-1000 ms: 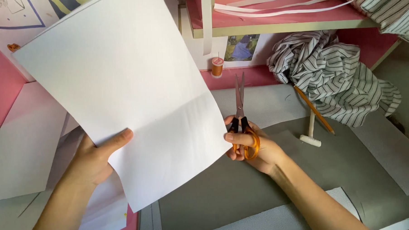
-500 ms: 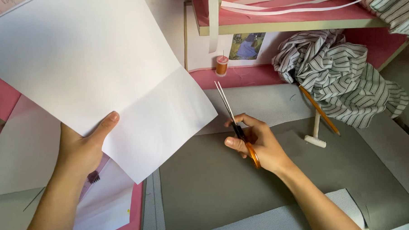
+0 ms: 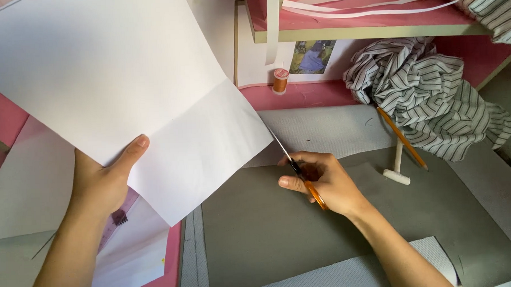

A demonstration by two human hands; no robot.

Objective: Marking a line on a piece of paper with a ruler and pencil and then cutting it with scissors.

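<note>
Above a grey fabric-covered worktable (image 3: 270,233), the left hand (image 3: 101,185) pinches the lower edge of a large white sheet of paper (image 3: 118,91), thumb on the near face and fingers hidden behind, holding it raised and tilted. The right hand (image 3: 325,180) is closed around the orange handles of a pair of scissors (image 3: 295,166), whose slim blades point up-left, their tips meeting the sheet's right edge just at a crease. Beyond the right hand, a yellow pencil (image 3: 402,137) and a small white T-shaped tool (image 3: 397,169) lie on the grey cloth, beside a crumpled grey-and-white striped shirt (image 3: 429,98). An orange spool of thread (image 3: 280,80) stands on the pink ledge (image 3: 316,94) behind. More white paper sheets (image 3: 25,185) lie beneath the left arm.
</note>
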